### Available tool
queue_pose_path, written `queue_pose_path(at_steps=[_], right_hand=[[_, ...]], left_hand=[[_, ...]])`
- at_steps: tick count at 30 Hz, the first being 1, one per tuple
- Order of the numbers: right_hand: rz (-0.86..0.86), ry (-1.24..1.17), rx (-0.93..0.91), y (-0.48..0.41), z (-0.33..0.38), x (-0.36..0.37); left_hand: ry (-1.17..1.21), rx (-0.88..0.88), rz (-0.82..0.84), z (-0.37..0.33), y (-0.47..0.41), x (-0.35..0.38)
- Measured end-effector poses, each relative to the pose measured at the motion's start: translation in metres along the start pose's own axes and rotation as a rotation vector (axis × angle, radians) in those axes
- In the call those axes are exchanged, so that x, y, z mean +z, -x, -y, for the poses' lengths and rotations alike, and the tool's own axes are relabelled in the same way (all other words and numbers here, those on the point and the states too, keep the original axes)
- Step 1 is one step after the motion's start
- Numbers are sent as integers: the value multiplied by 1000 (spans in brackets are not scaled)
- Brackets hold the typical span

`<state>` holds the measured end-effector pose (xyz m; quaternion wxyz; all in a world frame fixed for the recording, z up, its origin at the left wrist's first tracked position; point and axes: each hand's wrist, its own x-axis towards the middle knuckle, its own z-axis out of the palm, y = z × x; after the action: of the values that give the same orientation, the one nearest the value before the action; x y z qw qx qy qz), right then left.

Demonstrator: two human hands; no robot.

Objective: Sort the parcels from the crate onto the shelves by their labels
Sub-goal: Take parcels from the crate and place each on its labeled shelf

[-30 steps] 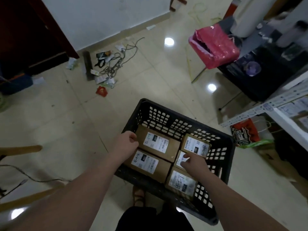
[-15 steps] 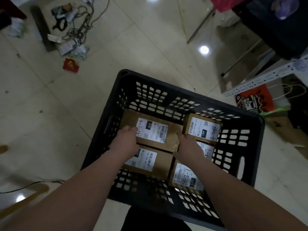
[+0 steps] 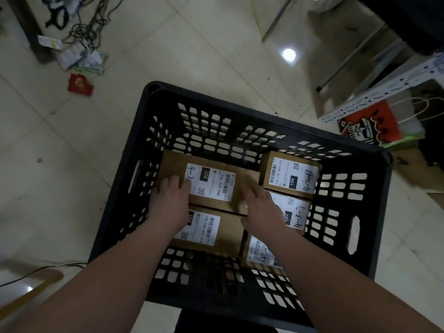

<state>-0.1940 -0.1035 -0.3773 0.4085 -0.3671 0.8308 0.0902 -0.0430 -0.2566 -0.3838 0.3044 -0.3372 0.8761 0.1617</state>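
A black slotted crate stands on the floor below me and holds several brown cardboard parcels with white labels. The far-left parcel, handwritten "4-3", lies between my hands. My left hand grips its left end and my right hand grips its right end. A parcel marked "4-2-13" sits at the far right. Under my right hand lies one marked "4-3-1". Two more parcels lie nearer me, partly hidden by my arms.
A white perforated shelf post runs at the right, with an orange paper bag beneath it. Tangled cables and paper scraps and a red packet litter the tiled floor at the upper left. A metal leg crosses the top.
The view has dropped closer over the crate. Both hands moved from the nearer parcels to the two ends of the far-left "4-3" parcel and closed on it.
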Motion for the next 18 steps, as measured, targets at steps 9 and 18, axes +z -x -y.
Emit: queue_pose_path(at_steps=[9,18], right_hand=[[-73,11,-47,-17,6,6],[-116,-358,121,-3,-26,-14]], left_hand=[[-315,79,113,-3,-54,-14],[-335,180,-11,-11,-35,-49]])
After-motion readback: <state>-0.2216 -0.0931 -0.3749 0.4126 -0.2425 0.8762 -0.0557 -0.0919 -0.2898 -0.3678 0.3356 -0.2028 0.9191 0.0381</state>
